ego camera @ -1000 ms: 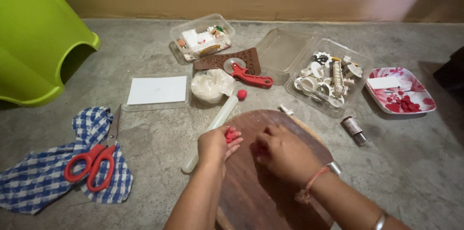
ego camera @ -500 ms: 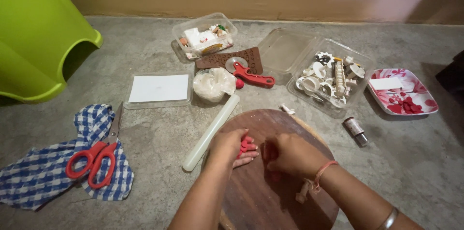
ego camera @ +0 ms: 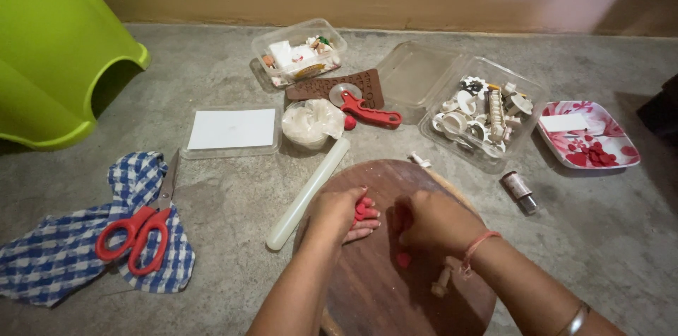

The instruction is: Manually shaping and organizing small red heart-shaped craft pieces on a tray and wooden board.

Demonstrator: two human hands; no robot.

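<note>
1. Left hand (ego camera: 339, 214): rests on the round wooden board (ego camera: 381, 293), fingers curled over bits of red clay (ego camera: 361, 210); how firmly it grips them cannot be told.
2. Right hand (ego camera: 432, 219): on the board just right of the left hand, fingers bent down and closed; whether it holds anything cannot be told. A pink thread circles the wrist.
3. Red clay: mostly under the left fingers; one small red piece (ego camera: 403, 259) lies on the board below the right hand.
4. Small white cutter (ego camera: 442, 285): lies on the board beside the right wrist.
5. White rolling pin (ego camera: 308, 193): lies slantwise, touching the board's left edge.
6. Red scissors (ego camera: 134, 231): lie on a blue checked cloth (ego camera: 42, 265), well left of the board.
7. Clear box of white cutters (ego camera: 480, 118): beyond the board, to the right.
8. Red wheel cutter (ego camera: 367, 111): lies across a brown mould (ego camera: 318, 87).
9. Flowered dish (ego camera: 587, 134): far right, holding red pieces.
10. Green plastic tub (ego camera: 49, 53): upper left.
</note>
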